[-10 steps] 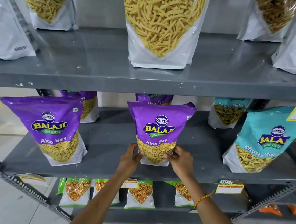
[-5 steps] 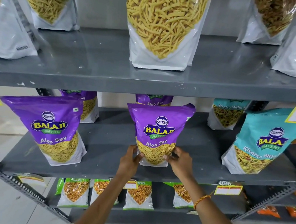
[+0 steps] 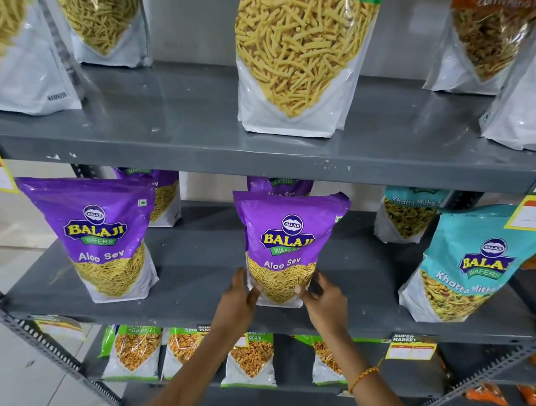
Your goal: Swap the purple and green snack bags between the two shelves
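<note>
As before, the left hand [image 3: 240,294] and right hand [image 3: 326,300] clasp the lower corners of the purple Aloo Sev bag [image 3: 283,247], upright on the middle shelf [image 3: 194,261], unmoved, while the green Ratlami Sev bag [image 3: 300,57] stands above.

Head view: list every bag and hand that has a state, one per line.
Centre purple Aloo Sev bag: upright on the middle shelf, gripped at its base.
Left hand: on the bag's lower left corner.
Right hand: on its lower right corner.
Left purple Aloo Sev bag: upright, untouched.
Green Ratlami Sev bag: upright on the upper shelf.
Teal Khatta Mitha bag: upright.
</note>
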Demonstrator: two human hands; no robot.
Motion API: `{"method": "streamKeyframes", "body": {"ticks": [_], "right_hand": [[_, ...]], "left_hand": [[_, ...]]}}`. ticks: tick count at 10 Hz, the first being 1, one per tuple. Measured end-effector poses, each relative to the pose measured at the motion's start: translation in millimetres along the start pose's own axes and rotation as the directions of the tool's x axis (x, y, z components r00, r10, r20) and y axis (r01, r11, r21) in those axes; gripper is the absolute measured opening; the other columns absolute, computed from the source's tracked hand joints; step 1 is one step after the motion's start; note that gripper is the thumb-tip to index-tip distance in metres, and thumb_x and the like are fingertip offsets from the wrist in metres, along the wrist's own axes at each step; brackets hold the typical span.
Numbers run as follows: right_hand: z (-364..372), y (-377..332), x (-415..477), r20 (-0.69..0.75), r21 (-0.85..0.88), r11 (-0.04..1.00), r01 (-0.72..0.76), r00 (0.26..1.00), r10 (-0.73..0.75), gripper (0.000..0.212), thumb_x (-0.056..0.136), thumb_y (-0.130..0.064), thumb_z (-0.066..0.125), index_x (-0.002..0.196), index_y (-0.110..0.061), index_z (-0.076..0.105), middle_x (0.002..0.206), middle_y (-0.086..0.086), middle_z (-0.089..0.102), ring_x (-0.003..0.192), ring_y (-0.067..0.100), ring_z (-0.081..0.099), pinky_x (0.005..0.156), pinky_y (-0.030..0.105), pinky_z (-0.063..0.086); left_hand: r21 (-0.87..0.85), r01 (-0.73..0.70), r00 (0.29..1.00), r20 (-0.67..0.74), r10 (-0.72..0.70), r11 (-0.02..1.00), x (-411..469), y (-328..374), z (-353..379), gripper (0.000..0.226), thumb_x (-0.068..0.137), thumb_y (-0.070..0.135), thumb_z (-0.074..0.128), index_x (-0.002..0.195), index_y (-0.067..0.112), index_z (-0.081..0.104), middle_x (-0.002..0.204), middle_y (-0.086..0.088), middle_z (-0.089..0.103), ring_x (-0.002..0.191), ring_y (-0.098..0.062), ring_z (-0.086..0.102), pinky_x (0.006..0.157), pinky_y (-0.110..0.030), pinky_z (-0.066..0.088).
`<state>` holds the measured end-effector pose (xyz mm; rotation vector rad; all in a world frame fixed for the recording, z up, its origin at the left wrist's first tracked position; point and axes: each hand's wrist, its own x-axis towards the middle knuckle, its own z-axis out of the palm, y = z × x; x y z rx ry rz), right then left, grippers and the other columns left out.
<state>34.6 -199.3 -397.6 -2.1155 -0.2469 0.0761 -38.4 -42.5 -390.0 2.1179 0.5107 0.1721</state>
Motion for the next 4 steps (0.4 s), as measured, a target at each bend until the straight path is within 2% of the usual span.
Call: {"method": "streamKeyframes", "body": {"ticks": [1, 2, 3, 4], "right_hand": [[-8, -27, -33, -0.098, 0.132, 0.99, 0.047, 0.995, -0.034, 0.038, 0.081, -0.031, 0.065, 0.117, -0.021, 0.061, 0.098, -0.001, 0.075, 0.087, 0.01, 0.07, 0.067, 0.017, 0.049], [-35, -73, -66, -0.141, 0.344, 0.922, 0.176, 0.981, -0.134, 0.01, 0.08, -0.023, 0.067, 0.088, -0.027, 0.072, 0.077, -0.011, 0.076, 0.073, 0.0, 0.069, 0.066, 0.014, 0.052], [-77, -130, -86, -0.173, 0.512, 0.82, 0.254, 0.966, -0.191, 0.005, 0.076, -0.027, 0.071, 0.074, -0.024, 0.074, 0.068, 0.002, 0.076, 0.065, 0.017, 0.072, 0.063, 0.024, 0.058], [-128, -179, -118, -0.267, 0.63, 0.686, 0.365, 0.931, -0.249, 0.024, 0.063, -0.043, 0.071, 0.071, -0.022, 0.076, 0.061, 0.007, 0.074, 0.055, 0.017, 0.07, 0.057, 0.018, 0.056]], "left_hand": [[0.161, -0.178, 0.97, -0.137, 0.201, 0.971, -33, 18, -8, 0.04, 0.09, 0.038, 0.046, 0.126, 0.023, 0.039, 0.12, -0.006, 0.066, 0.093, -0.026, 0.067, 0.075, -0.037, 0.057], [0.215, -0.437, 0.835, -0.264, 0.483, 0.873, -67, 61, -33, 0.037, 0.089, 0.047, 0.041, 0.119, 0.026, 0.047, 0.115, 0.002, 0.068, 0.096, -0.016, 0.065, 0.075, -0.021, 0.048], [0.267, -0.616, 0.604, -0.445, 0.661, 0.741, -75, 118, -74, 0.035, 0.09, 0.046, 0.037, 0.113, 0.025, 0.05, 0.105, 0.0, 0.07, 0.093, -0.009, 0.061, 0.079, -0.014, 0.042], [0.368, -0.739, 0.308, -0.561, 0.768, 0.565, -72, 174, -113, 0.032, 0.092, 0.033, 0.041, 0.11, 0.012, 0.057, 0.104, 0.002, 0.063, 0.101, -0.011, 0.057, 0.09, -0.013, 0.041]]}}
